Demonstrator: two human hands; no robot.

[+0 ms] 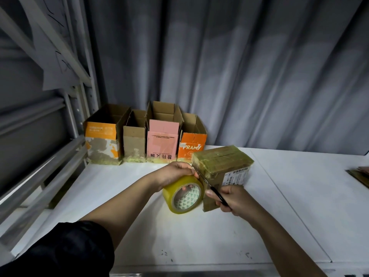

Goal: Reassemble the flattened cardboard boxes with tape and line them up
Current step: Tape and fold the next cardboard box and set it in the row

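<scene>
Left hand: grip wrapped over the top of the tape roll, fingers pinching its rim. The roll hangs just above the worktop.

Right hand: grip closed around the dark handles of the scissors. Blades reach up and away from this grip toward the other one, meeting the short strip of tape between roll and box.

Box in hand: just beyond the right grip, touching it, bottom face up and heavily taped, a shipping label on its side. It seems tilted on the worktop; how it rests is unclear.

Four assembled boxes stand in a row beyond the left grip, against the curtain. More flat cardboard lies well off to the right.

Step, as judged: cutting the tape free. To do it well:
- keep the strip taut by pulling the roll slightly away;
- cut close to the box edge, leaving no loose tail;
- press the cut end down flat;
- then turn the box open side up and set it at the row's right end.
</scene>
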